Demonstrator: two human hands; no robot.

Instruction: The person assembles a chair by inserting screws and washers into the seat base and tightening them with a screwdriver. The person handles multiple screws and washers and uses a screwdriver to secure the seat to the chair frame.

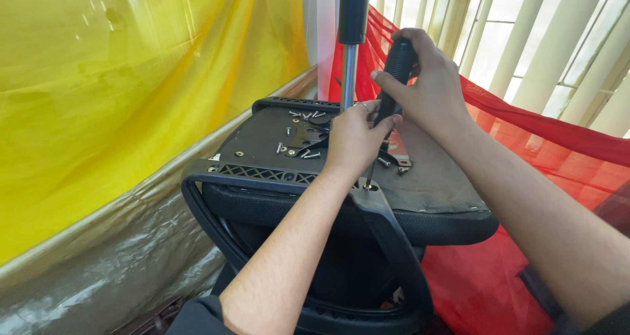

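Observation:
An upturned office chair lies before me, its brown seat underside [266,138] facing up. My right hand [426,85] grips the black handle of a screwdriver [396,69] held nearly upright. Its tip rests on a screw [369,187] in the grey armrest bracket [387,220]. My left hand [354,138] pinches the screwdriver's shaft low down, steadying it. Loose screws [308,154] and a dark metal plate [305,138] lie on the seat underside behind my left hand.
The chair's gas-lift column [349,46] rises from the seat middle. Yellow cloth [131,92] hangs on the left above a shiny plastic sheet [111,256]. Red cloth [525,151] drapes on the right beneath white window bars [545,40].

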